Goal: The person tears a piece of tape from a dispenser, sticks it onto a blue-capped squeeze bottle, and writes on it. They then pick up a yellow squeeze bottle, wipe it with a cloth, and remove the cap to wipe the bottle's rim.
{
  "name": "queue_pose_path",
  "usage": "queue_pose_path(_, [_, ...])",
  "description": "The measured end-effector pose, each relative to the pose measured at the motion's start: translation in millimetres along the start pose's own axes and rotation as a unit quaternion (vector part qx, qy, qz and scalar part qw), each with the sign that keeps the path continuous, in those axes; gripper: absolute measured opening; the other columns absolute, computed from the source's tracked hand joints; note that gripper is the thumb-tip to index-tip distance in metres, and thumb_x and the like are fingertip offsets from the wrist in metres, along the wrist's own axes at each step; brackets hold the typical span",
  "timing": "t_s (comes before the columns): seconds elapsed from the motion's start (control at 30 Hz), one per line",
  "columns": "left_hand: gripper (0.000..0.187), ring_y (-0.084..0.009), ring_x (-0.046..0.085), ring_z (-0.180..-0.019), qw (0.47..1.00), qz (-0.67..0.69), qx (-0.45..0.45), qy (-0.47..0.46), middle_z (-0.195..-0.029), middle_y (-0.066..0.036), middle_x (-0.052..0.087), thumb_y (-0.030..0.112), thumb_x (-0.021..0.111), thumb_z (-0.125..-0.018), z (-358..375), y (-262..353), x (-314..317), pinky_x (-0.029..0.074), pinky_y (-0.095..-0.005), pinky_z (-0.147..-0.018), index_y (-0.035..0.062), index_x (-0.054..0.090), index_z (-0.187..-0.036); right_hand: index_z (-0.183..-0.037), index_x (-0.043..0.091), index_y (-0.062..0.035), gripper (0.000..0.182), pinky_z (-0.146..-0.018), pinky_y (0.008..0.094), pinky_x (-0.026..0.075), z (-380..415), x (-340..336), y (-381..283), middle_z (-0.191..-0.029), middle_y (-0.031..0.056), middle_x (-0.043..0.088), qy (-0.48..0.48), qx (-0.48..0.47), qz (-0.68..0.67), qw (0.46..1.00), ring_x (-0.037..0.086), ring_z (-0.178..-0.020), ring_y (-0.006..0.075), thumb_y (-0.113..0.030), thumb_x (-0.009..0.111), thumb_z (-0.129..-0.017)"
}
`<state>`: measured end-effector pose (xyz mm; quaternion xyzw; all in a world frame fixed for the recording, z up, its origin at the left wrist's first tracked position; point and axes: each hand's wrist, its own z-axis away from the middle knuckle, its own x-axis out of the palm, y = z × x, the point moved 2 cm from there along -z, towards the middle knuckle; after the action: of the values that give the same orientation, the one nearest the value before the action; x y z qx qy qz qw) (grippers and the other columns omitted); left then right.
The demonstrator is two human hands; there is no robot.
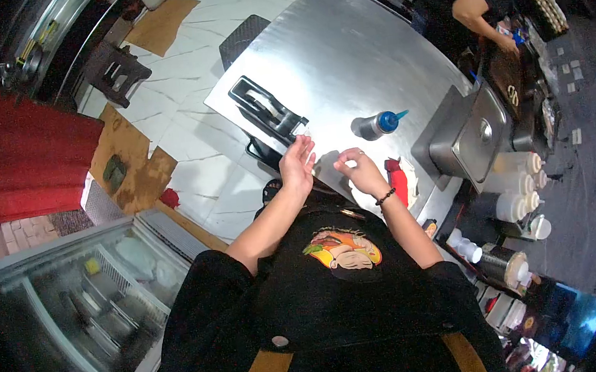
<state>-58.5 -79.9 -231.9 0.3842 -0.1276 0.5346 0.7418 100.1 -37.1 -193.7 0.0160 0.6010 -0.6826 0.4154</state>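
My left hand (298, 166) is raised palm inward at the near edge of the steel table (342, 47), its fingers stretched and holding nothing that shows. Just beyond its fingertips lies a black tape dispenser (262, 104) with a roll in it. My right hand (364, 173), with a dark bead bracelet at the wrist, has its fingers curled in a pinch. Whatever is between those fingertips is too small to make out. Beside that hand is a red and white item (399, 180), partly covered by it. A blue-capped torch-like bottle (378, 126) lies farther off on the table.
To the right sit a lidded steel container (474, 131) and several squeeze bottles (516, 163). A co-worker's arm (480, 18) reaches over a counter at the upper right. A glass-topped chest (88, 296) stands at my lower left, and a dark stool (116, 73) on the floor beyond.
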Motion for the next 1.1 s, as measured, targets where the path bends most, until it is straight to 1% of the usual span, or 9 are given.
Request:
queue_pose_path(0.4, [0.019,-0.0142,0.050,-0.099,0.995,0.039,-0.040,0.081,-0.104,0.000,0.057,0.025,0.057,-0.084,-17.0,-23.0,-3.4,0.035,-0.0320,-0.080,0.0114,0.054,-0.097,-0.079,0.062,0.0003,0.023,-0.076,0.0344,0.044,-0.9,4.1,15.4,-0.085,0.0163,0.059,-0.007,-0.014,0.034,0.999,0.056,-0.083,0.0262,-0.022,0.063,-0.078])
queue_pose_path(0.6, [0.018,-0.0163,0.050,-0.093,0.992,0.019,0.016,-0.122,-0.100,-0.003,0.055,0.018,0.059,-0.084,7.1,-20.7,24.0,0.040,-0.0311,-0.078,0.0100,0.052,-0.098,-0.084,0.062,-0.0017,0.021,-0.066,0.0331,0.047,41.1,-26.5,11.3,-0.086,0.0129,0.062,0.058,0.074,-0.078,0.993,0.059,-0.069,0.0242,-0.022,0.063,-0.080])
queue_pose_path(0.67, [0.017,-0.0166,0.054,-0.085,0.977,-0.024,0.026,-0.209,-0.093,-0.007,0.057,0.005,0.059,-0.083,2.4,-21.2,29.8,0.043,-0.0288,-0.076,0.0078,0.051,-0.098,-0.087,0.062,-0.0034,0.019,-0.067,0.0332,0.047,52.8,-40.9,1.7,-0.085,0.0119,0.063,0.052,0.092,-0.003,0.994,0.060,-0.068,0.0243,-0.021,0.063,-0.080])
queue_pose_path(0.73, [0.021,-0.0160,0.055,-0.082,0.966,-0.122,0.027,-0.226,-0.090,-0.008,0.058,0.003,0.061,-0.081,5.9,-18.3,43.0,0.044,-0.0277,-0.075,0.0058,0.051,-0.098,-0.090,0.061,-0.0038,0.019,-0.062,0.0270,0.045,62.1,-45.7,8.0,-0.080,0.0071,0.063,0.126,-0.025,0.059,0.990,0.058,-0.068,0.0178,-0.020,0.063,-0.081])
queue_pose_path(0.8, [0.028,-0.0150,0.057,-0.081,0.966,-0.133,0.017,-0.220,-0.090,-0.010,0.060,0.001,0.064,-0.079,5.6,-17.6,46.2,0.045,-0.0278,-0.074,0.0029,0.049,-0.103,-0.090,0.060,-0.0037,0.016,-0.061,0.0273,0.044,72.2,-56.6,-4.2,-0.078,0.0082,0.062,0.121,0.036,0.094,0.988,0.057,-0.066,0.0176,-0.017,0.062,-0.082])
queue_pose_path(0.87, [0.033,-0.0158,0.059,-0.080,0.964,-0.153,0.019,-0.215,-0.088,-0.011,0.061,0.002,0.066,-0.077,2.6,-14.9,54.2,0.046,-0.0287,-0.073,0.0005,0.048,-0.105,-0.087,0.059,-0.0047,0.011,-0.069,0.0329,0.046,79.3,-65.9,-16.7,-0.081,0.0116,0.062,0.121,0.056,0.045,0.990,0.060,-0.076,0.0262,-0.013,0.061,-0.080])
queue_pose_path(1.0, [0.037,-0.0163,0.059,-0.082,0.923,-0.256,0.021,-0.287,-0.090,-0.012,0.062,-0.004,0.063,-0.077,-7.7,-9.4,59.8,0.049,-0.0279,-0.074,0.0021,0.046,-0.109,-0.089,0.062,-0.0058,0.011,-0.059,0.0341,0.043,87.2,-75.6,-29.6,-0.074,0.0101,0.060,0.152,0.066,0.105,0.981,0.053,-0.060,0.0229,-0.010,0.061,-0.079])
queue_pose_path(1.03, [0.038,-0.0168,0.061,-0.080,0.913,-0.286,0.028,-0.289,-0.087,-0.013,0.063,-0.007,0.064,-0.074,-10.6,-6.0,61.7,0.051,-0.0279,-0.073,0.0004,0.047,-0.107,-0.090,0.062,-0.0039,0.012,-0.071,0.0319,0.045,88.1,-76.0,-30.6,-0.081,0.0100,0.062,0.152,0.107,0.091,0.978,0.058,-0.077,0.0247,-0.006,0.064,-0.078])
queue_pose_path(1.1, [0.038,-0.0167,0.061,-0.078,0.874,-0.346,0.080,-0.332,-0.084,-0.013,0.063,-0.008,0.065,-0.072,-18.2,0.8,64.8,0.051,-0.0282,-0.073,-0.0006,0.048,-0.106,-0.089,0.063,-0.0034,0.014,-0.072,0.0307,0.045,85.6,-76.2,-23.8,-0.084,0.0100,0.063,0.187,0.102,0.088,0.973,0.059,-0.077,0.0221,-0.006,0.066,-0.076])
